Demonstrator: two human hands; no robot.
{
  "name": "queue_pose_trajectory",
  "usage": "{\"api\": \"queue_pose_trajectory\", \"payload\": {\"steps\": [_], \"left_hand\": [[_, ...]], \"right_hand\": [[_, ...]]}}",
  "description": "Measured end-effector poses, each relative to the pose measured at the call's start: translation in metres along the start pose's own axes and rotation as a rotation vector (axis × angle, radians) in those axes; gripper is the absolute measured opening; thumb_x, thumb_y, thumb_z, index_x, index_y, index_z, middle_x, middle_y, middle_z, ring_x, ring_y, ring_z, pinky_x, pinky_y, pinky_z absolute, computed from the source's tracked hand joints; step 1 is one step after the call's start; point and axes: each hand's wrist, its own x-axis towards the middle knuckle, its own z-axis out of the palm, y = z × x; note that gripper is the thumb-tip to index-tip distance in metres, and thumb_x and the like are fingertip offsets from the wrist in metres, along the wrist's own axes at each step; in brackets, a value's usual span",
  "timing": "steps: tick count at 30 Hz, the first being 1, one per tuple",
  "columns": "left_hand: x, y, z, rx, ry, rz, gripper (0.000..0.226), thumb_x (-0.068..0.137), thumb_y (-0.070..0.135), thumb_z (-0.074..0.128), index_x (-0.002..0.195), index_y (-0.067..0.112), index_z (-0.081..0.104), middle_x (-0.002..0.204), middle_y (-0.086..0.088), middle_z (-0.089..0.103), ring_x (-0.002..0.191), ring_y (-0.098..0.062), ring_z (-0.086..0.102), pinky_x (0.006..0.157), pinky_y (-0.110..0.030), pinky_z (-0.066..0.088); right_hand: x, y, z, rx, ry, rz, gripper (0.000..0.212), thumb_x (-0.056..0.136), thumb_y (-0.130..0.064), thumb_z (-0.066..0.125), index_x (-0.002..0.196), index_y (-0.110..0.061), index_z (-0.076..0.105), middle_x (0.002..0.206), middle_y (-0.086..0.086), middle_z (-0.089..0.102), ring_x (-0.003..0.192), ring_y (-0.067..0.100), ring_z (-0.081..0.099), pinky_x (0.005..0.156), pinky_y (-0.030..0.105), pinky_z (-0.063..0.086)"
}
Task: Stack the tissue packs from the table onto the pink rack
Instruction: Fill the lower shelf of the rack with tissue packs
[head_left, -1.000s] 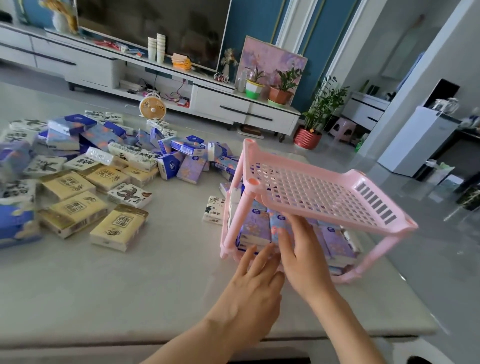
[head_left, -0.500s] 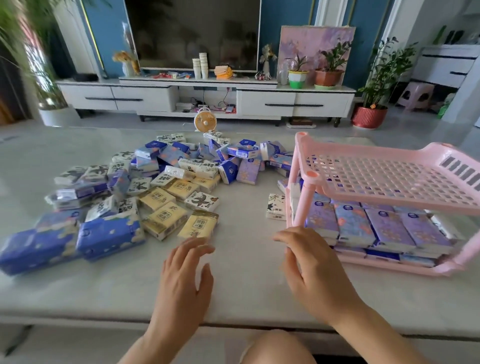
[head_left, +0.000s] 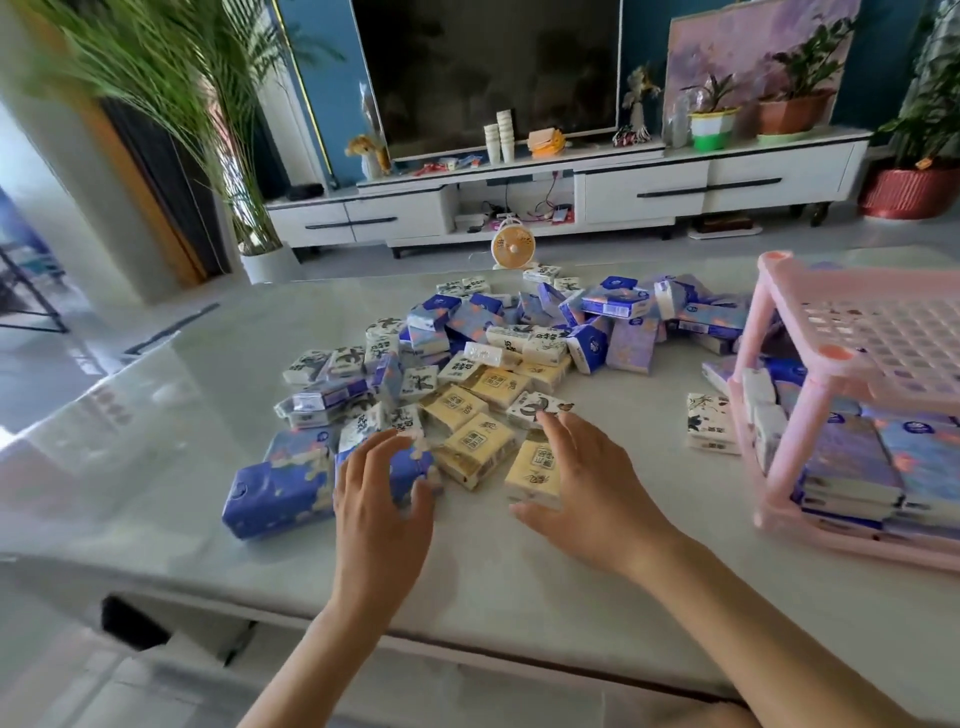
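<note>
1. Hands spread, loose, gripping nothing: left hand (head_left: 382, 499) over a blue pack (head_left: 347, 467), right hand (head_left: 587, 483) over a yellow pack (head_left: 532, 470).
2. Both packs are probably light, squashy and slick-wrapped; best pinched across the long sides.
3. The pile (head_left: 493, 364) covers the counter (head_left: 156, 467); the pink rack (head_left: 769, 322) stands to its right.

The worktop (head_left: 156, 415) is smooth, glossy and pale like polished stone, mirroring the light. The rack (head_left: 831, 296) is pink moulded plastic with a soft sheen, its shelf a pierced grid. The packs (head_left: 470, 449) wear shiny printed film.
</note>
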Motion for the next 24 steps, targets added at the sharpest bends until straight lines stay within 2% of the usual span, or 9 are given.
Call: {"api": "queue_pose_trajectory", "payload": {"steps": [2,4,6,9,11,13,16,21,24], "left_hand": [[0.011,-0.004,-0.005,-0.008,-0.041,-0.040,0.030,0.084,0.004,0.062,0.113,0.010,0.057,0.117,0.001,0.055,0.117,-0.022,0.046,0.094,-0.027,0.031],[0.021,-0.004,-0.005,-0.007,-0.121,-0.029,0.023,0.088,0.008,0.056,0.110,0.017,0.057,0.110,0.012,0.050,0.112,-0.017,0.048,0.087,-0.024,0.033],[0.028,0.002,0.003,-0.004,-0.219,0.032,0.021,0.090,0.010,0.054,0.108,0.019,0.059,0.109,0.014,0.049,0.110,-0.014,0.048,0.085,-0.023,0.035],[0.037,0.021,0.024,0.013,-0.348,0.154,0.025,0.090,0.013,0.053,0.114,0.018,0.059,0.120,0.009,0.052,0.117,-0.013,0.044,0.091,-0.023,0.033],[0.046,0.034,0.039,0.024,-0.410,0.193,0.028,0.091,0.016,0.051,0.118,0.022,0.056,0.129,0.008,0.049,0.124,-0.012,0.039,0.101,-0.027,0.031],[0.061,0.042,0.053,0.005,-0.457,0.195,0.028,0.092,0.018,0.049,0.120,0.024,0.054,0.132,0.008,0.047,0.125,-0.012,0.039,0.105,-0.030,0.032],[0.088,0.049,0.069,-0.005,-0.480,0.187,0.030,0.093,0.019,0.048,0.123,0.023,0.052,0.133,0.005,0.047,0.118,-0.017,0.047,0.101,-0.035,0.039],[0.134,0.062,0.098,-0.002,-0.483,0.187,0.036,0.093,0.012,0.048,0.128,0.017,0.048,0.135,-0.003,0.047,0.118,-0.021,0.049,0.099,-0.042,0.043],[0.156,0.071,0.127,-0.017,-0.529,0.195,0.040,0.093,0.014,0.050,0.132,0.017,0.044,0.138,-0.005,0.044,0.120,-0.024,0.047,0.101,-0.040,0.041]], "right_hand": [[0.007,-0.006,-0.001,0.042,0.038,-0.020,0.081,0.089,-0.052,0.047,0.148,-0.021,0.002,0.156,0.000,0.004,0.143,0.015,0.002,0.114,0.028,0.005],[0.017,-0.008,-0.005,0.131,0.134,-0.004,0.066,0.093,-0.046,0.044,0.146,-0.019,0.016,0.151,0.000,0.021,0.140,0.014,0.015,0.112,0.027,0.013],[0.033,0.002,-0.009,0.204,0.224,0.063,0.052,0.096,-0.034,0.043,0.142,-0.017,0.028,0.144,0.002,0.034,0.133,0.016,0.028,0.108,0.029,0.022],[0.049,0.036,-0.013,0.181,0.291,0.261,0.048,0.092,-0.013,0.046,0.139,-0.009,0.034,0.140,0.012,0.041,0.128,0.026,0.036,0.105,0.033,0.027],[0.052,0.062,-0.012,0.024,0.312,0.387,0.052,0.086,-0.006,0.049,0.136,-0.003,0.036,0.134,0.020,0.044,0.125,0.033,0.037,0.103,0.037,0.027],[0.055,0.081,-0.013,-0.146,0.303,0.467,0.055,0.081,-0.008,0.052,0.133,0.000,0.038,0.130,0.024,0.044,0.124,0.038,0.036,0.103,0.042,0.025],[0.064,0.092,-0.019,-0.298,0.262,0.571,0.051,0.086,-0.022,0.049,0.132,-0.005,0.036,0.134,0.022,0.040,0.129,0.037,0.030,0.105,0.040,0.020],[0.076,0.098,-0.011,-0.403,0.173,0.619,0.044,0.093,-0.035,0.038,0.130,-0.011,0.039,0.132,0.015,0.048,0.126,0.030,0.040,0.110,0.043,0.016],[0.078,0.099,-0.005,-0.413,0.177,0.547,0.041,0.095,-0.036,0.035,0.126,-0.010,0.042,0.124,0.011,0.054,0.116,0.028,0.048,0.105,0.040,0.028]]}}
